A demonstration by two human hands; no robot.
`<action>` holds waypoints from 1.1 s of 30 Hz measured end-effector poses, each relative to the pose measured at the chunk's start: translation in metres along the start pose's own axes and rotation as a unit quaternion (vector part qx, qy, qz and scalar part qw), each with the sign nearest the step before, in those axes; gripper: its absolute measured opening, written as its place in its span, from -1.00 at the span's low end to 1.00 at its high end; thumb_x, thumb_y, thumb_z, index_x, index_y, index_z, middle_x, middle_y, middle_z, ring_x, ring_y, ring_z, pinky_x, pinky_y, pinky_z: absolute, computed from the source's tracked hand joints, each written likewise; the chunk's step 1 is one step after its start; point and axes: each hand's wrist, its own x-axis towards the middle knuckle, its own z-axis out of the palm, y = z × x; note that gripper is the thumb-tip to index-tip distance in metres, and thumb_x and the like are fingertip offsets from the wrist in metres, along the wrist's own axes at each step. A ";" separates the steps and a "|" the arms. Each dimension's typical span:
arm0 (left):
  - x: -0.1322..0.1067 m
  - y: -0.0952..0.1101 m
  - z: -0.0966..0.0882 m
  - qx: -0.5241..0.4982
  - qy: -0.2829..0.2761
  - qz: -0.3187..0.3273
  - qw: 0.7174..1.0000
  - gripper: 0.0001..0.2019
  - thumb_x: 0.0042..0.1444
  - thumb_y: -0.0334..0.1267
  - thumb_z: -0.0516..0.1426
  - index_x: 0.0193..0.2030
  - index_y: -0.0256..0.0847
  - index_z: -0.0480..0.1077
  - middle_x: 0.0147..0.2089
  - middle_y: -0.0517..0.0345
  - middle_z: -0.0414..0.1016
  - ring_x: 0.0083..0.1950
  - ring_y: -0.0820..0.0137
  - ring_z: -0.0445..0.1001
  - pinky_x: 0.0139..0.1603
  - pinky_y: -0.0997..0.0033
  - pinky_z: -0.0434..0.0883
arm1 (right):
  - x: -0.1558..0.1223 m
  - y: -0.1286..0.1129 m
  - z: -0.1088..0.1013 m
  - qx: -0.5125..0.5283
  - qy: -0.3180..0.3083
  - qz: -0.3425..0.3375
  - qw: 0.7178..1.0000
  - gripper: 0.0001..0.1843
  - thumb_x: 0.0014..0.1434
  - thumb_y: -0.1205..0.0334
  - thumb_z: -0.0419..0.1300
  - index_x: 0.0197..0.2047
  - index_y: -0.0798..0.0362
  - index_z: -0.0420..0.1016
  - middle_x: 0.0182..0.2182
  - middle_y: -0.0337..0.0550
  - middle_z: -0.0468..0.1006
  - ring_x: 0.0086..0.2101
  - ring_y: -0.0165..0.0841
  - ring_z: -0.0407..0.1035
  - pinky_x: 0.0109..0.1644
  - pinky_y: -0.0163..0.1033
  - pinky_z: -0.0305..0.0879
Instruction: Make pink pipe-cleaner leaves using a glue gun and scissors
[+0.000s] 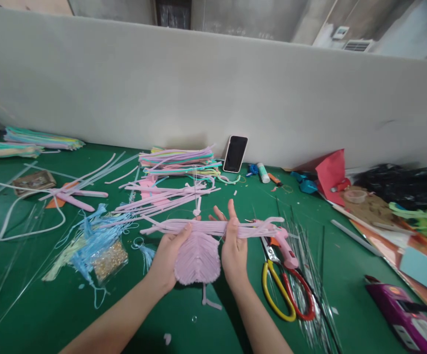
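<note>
A lilac leaf-shaped piece made of pipe cleaners (198, 259) is held up in front of me, its rows slanting off a middle ridge. Loose pipe-cleaner ends stick out sideways along its top, and thin wires with a small white knot (197, 212) rise above. My left hand (167, 258) pinches its upper left side, thumb in front. At the upper right, my right hand (234, 253) presses its thumb on the loose ends; one or two of its fingers stretch upward behind them. A short lilac strand (211, 304) shows below the piece.
Right of my hands lie scissors (289, 290), a pink glue gun (286, 248) and thin wires (311, 275). Pipe cleaners (178, 157) and a propped phone (235, 154) are at the back. Blue tassels (91, 236) and a bag of beads (110, 260) lie left; a purple device (401, 314) lies right.
</note>
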 end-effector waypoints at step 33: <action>0.002 0.001 0.001 -0.006 0.020 -0.001 1.000 -0.55 0.03 -0.21 0.28 0.05 -0.35 0.47 -0.18 -0.09 0.61 -0.19 0.19 0.59 -0.18 0.31 0.51 | 0.009 -0.012 -0.016 0.012 0.088 -0.027 0.996 -0.39 0.26 -0.11 -0.01 0.27 0.03 0.23 -0.15 -0.01 0.63 -0.13 -0.23 0.51 0.06 0.01 0.30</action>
